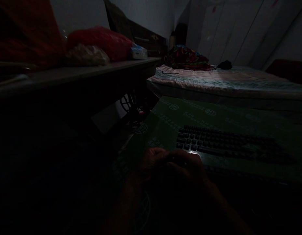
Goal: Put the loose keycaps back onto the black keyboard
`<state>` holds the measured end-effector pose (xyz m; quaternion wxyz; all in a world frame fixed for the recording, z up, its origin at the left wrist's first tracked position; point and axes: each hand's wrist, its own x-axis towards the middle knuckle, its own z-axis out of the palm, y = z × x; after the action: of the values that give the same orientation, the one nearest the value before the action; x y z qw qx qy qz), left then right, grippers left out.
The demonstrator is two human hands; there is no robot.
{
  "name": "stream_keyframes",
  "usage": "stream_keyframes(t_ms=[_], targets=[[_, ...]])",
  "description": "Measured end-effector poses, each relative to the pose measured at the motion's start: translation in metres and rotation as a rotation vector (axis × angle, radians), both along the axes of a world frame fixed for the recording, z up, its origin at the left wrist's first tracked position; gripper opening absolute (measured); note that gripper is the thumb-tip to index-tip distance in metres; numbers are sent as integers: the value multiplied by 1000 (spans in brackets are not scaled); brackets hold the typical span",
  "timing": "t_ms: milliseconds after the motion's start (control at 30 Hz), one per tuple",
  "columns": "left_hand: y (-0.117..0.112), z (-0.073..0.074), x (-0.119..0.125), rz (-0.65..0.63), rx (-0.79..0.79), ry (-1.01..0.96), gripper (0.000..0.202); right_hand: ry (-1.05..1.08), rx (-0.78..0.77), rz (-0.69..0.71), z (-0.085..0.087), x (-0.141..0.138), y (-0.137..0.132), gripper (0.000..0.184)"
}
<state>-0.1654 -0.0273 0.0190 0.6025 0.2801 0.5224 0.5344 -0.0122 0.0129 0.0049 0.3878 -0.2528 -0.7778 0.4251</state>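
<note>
The scene is very dark. My left hand (151, 161) and my right hand (187, 166) are pressed together low in the middle of the view, fingers curled around something small that I cannot make out. They hover over a green patterned mat (209, 114). Just beyond them on the mat lies a black keyboard (229, 143), its near-left corner close to my right hand's knuckles.
A dark table (92, 73) on the left carries a red bag (102, 40), a clear plastic bag (87, 55) and a small box (138, 52). Behind lies a bed (226, 81) with a colourful cloth bundle (187, 58). A treadle wheel (128, 102) sits under the table.
</note>
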Motion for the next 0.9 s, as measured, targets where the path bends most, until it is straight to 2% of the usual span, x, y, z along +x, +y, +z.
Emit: stream_keyframes(t_ms=[233,400,667,900], targets=[[2,-2,-2,0,-12,127,23,-49,143,-67,-7,3,11,13],[5,-11,-7,81,-44,341,18,-89,117,-181,-12,11,23,12],[5,-15,-11,10,-47,532,10,-343,156,-41,-20,9,23,15],[5,-14,-11,-96,-72,623,7,-481,200,21,-16,5,16,9]])
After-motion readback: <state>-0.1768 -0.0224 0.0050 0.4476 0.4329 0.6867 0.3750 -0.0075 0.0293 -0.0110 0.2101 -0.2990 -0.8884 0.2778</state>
